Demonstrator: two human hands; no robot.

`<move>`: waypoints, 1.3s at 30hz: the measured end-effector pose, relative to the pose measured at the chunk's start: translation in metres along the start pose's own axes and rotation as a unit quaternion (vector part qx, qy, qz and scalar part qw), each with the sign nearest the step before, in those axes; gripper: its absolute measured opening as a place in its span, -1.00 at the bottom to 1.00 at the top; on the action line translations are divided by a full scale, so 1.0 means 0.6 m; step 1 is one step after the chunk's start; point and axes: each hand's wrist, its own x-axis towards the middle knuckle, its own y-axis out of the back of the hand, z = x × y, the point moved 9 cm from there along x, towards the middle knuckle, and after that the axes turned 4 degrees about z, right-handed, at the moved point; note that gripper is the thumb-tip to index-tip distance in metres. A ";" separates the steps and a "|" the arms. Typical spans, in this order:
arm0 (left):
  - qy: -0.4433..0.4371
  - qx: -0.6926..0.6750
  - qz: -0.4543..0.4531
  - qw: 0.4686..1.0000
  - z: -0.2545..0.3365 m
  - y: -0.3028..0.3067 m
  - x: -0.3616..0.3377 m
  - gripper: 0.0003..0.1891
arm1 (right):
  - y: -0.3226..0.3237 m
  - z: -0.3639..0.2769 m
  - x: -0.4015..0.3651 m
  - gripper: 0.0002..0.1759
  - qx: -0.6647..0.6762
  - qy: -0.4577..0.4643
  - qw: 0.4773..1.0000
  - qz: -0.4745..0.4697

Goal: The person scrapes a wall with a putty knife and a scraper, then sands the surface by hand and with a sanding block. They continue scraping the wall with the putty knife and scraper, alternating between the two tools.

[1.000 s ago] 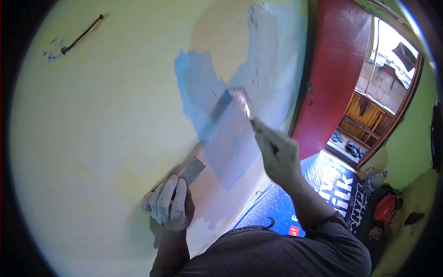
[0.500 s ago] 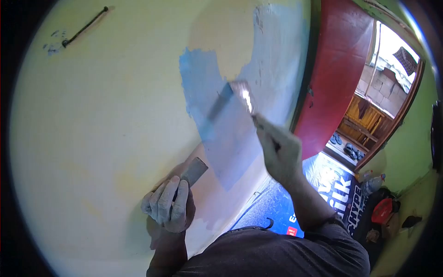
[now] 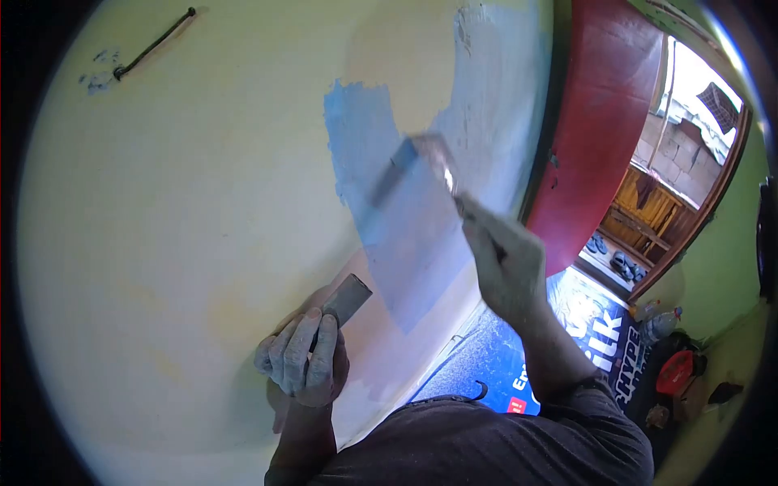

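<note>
My right hand [image 3: 509, 267] is closed around a putty knife [image 3: 442, 166], whose shiny, slightly blurred blade is at the upper part of a blue-grey patch [image 3: 409, 243] on the pale wall. The blade throws a dark shadow to its lower left. Lower and to the left, my left hand [image 3: 304, 356], its fingers dusty white, grips a flat grey rectangular piece [image 3: 348, 300]. That piece points up and right near the patch's lower left edge; its other end is hidden in my fingers.
A black bar handle [image 3: 154, 44] is fixed to the wall [image 3: 178, 227] at upper left. On the right stands a red door [image 3: 600, 121] beside an open doorway with shoes [image 3: 624, 265]. A printed blue sheet [image 3: 478, 364] covers the floor; a plastic bottle [image 3: 660, 326] stands beyond.
The view has shifted slightly, moving the whole scene a little to the right. Both hands keep their grip, and the putty knife stays near the top of the blue-grey patch.
</note>
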 end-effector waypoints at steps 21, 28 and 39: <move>-0.004 0.017 0.034 0.999 0.007 0.017 -0.003 -0.68 | -0.006 0.015 -0.031 -0.60 0.023 0.005 1.000 0.008; -0.002 0.018 0.014 1.000 0.008 0.009 0.000 -0.70 | 0.008 0.014 0.017 -0.56 0.070 -0.031 0.997 0.030; -0.008 0.015 0.001 1.000 0.014 0.014 0.003 -0.61 | 0.002 0.023 -0.030 -0.59 0.062 -0.031 0.997 0.021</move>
